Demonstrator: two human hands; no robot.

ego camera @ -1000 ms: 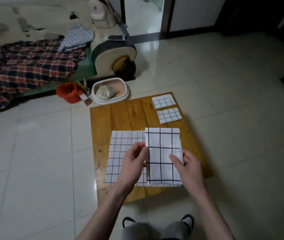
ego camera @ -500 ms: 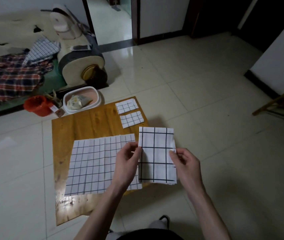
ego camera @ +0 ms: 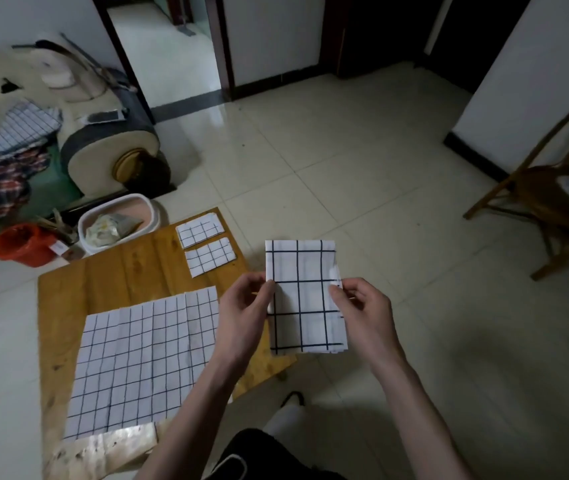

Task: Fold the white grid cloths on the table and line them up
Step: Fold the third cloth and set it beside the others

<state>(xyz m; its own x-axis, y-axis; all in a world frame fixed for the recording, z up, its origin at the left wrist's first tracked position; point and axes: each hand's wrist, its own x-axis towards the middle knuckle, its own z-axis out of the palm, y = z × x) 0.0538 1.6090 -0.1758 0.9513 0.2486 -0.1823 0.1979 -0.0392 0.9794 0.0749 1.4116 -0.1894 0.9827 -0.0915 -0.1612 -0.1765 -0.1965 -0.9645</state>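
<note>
two hands point(ego camera: 305, 303) on apparently folded cloth point(ego camera: 305, 296)

1 head view, looking forward-down, close over hands point(ego camera: 303, 313).

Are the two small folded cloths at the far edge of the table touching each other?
Apart. The head view shows a thin strip of bare table between the farther folded cloth and the nearer folded cloth.

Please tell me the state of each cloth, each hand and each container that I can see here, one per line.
Held cloth: folded, lifted off the table, pinched at both side edges.
Big cloth: unfolded, flat on the table.
Two small cloths: folded, lined up at the far edge.
Left hand: pinching.
Right hand: pinching.
White basin: holds crumpled stuff.
</note>
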